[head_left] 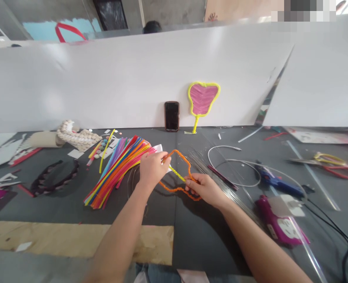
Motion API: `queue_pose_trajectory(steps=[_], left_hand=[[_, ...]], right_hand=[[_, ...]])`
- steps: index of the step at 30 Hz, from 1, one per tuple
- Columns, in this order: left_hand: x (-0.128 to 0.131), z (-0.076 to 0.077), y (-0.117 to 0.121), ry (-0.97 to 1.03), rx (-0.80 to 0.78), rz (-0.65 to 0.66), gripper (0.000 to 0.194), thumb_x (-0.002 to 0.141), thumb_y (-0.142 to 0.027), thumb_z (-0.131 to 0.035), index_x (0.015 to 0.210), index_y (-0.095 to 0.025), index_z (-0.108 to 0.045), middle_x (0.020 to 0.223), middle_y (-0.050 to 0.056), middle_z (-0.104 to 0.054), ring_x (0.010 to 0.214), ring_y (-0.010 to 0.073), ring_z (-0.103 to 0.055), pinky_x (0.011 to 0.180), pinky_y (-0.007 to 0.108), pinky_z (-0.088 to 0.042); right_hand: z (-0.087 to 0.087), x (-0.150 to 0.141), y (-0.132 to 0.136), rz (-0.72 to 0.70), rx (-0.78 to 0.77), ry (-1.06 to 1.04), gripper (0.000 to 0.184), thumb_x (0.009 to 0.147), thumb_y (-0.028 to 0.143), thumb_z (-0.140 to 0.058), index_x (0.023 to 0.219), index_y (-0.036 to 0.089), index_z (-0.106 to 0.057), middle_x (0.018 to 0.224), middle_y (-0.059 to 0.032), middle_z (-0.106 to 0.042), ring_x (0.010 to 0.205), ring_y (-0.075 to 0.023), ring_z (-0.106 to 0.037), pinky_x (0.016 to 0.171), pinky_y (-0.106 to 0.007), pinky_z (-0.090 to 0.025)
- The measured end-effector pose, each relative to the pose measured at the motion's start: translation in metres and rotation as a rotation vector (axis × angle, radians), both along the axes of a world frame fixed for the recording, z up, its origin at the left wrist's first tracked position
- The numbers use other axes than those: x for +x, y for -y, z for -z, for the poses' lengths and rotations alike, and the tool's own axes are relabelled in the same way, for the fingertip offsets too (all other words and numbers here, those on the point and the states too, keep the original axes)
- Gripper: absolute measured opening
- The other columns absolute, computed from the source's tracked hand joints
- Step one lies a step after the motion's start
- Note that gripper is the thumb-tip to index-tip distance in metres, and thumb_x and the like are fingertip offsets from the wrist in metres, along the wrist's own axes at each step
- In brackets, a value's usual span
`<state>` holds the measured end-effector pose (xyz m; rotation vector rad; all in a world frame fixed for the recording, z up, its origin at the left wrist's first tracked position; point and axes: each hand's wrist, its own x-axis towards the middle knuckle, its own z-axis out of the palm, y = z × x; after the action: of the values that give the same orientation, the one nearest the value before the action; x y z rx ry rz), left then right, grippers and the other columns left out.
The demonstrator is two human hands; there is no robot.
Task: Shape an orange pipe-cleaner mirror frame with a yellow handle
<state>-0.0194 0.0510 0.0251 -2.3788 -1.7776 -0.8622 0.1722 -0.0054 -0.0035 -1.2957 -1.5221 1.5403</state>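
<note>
An orange pipe cleaner [178, 189], bent into a wavy closed outline, hangs between my hands above the dark table. My left hand [153, 167] pinches its far left side, fingers closed. At the right side of the outline, my right hand [205, 189] has its thumb and fingers closed on the orange pipe cleaner and the end of a twisted yellow pipe cleaner [177, 173]. That yellow piece runs across the outline toward my left hand; whether the left fingers grip it is hidden. Just left lies a bundle of coloured pipe cleaners [111, 173].
A pink shape with yellow edging [203, 99] and a phone [172, 116] lean against the white board [117, 82]. To the right are thin wires [209, 169], a blue glue gun [280, 181], scissors [330, 163] and a purple power strip [282, 224]. A dark headband [54, 177] lies left.
</note>
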Motion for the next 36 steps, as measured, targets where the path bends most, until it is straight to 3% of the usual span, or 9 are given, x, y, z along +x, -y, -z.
queue_pose_trajectory(steps=[4, 7, 11, 16, 30, 36], left_hand=[[0.002, 0.001, 0.001, -0.06, -0.041, 0.016, 0.021, 0.083, -0.026, -0.051, 0.072, -0.024, -0.068, 0.067, 0.001, -0.07, 0.063, 0.0185, -0.061, 0.069, 0.033, -0.039], [0.006, 0.002, 0.004, -0.091, -0.081, 0.103, 0.018, 0.083, -0.027, -0.052, 0.076, -0.025, -0.068, 0.073, 0.0, -0.072, 0.068, 0.0188, -0.063, 0.075, 0.035, -0.038], [0.016, 0.002, 0.01, -0.118, -0.115, 0.19, 0.017, 0.085, -0.029, -0.052, 0.081, -0.025, -0.068, 0.075, 0.001, -0.073, 0.072, 0.0188, -0.064, 0.085, 0.038, -0.036], [0.024, 0.003, 0.014, -0.12, -0.076, 0.197, 0.02, 0.087, -0.028, -0.048, 0.089, -0.025, -0.067, 0.076, 0.001, -0.073, 0.071, 0.018, -0.064, 0.088, 0.039, -0.034], [0.032, 0.01, 0.019, -0.154, 0.028, 0.097, 0.024, 0.081, -0.021, -0.048, 0.062, -0.022, -0.062, 0.058, -0.001, -0.066, 0.059, 0.017, -0.06, 0.088, 0.042, -0.032], [0.03, 0.006, 0.019, -0.18, -0.05, 0.162, 0.025, 0.084, -0.022, -0.046, 0.069, -0.022, -0.065, 0.062, 0.0, -0.067, 0.064, 0.0176, -0.061, 0.093, 0.044, -0.029]], right_hand=[[0.0, 0.002, 0.0, -0.035, 0.027, -0.027, 0.041, 0.078, 0.048, -0.055, 0.104, 0.015, -0.06, 0.082, -0.0038, -0.063, 0.068, -0.013, -0.057, 0.061, -0.025, -0.045], [0.0, 0.005, -0.003, 0.066, 0.068, -0.111, 0.048, 0.081, 0.051, -0.052, 0.112, 0.015, -0.055, 0.089, -0.0059, -0.064, 0.071, -0.0134, -0.057, 0.063, -0.026, -0.046], [0.001, 0.006, -0.005, 0.166, 0.079, -0.109, 0.042, 0.082, 0.05, -0.05, 0.104, 0.016, -0.059, 0.076, -0.0034, -0.062, 0.057, -0.0107, -0.051, 0.055, -0.024, -0.043], [0.0, 0.003, -0.004, 0.159, 0.044, -0.134, 0.037, 0.079, 0.047, -0.054, 0.098, 0.017, -0.06, 0.065, 0.0001, -0.058, 0.052, -0.0095, -0.047, 0.05, -0.023, -0.039], [-0.003, 0.001, -0.003, 0.123, -0.018, -0.183, 0.029, 0.076, 0.042, -0.056, 0.091, 0.017, -0.06, 0.06, 0.0023, -0.057, 0.049, -0.0082, -0.045, 0.05, -0.023, -0.038], [-0.004, 0.006, -0.006, 0.118, 0.022, -0.103, 0.033, 0.078, 0.045, -0.055, 0.093, 0.015, -0.061, 0.064, -0.0001, -0.06, 0.05, -0.0089, -0.048, 0.049, -0.022, -0.039]])
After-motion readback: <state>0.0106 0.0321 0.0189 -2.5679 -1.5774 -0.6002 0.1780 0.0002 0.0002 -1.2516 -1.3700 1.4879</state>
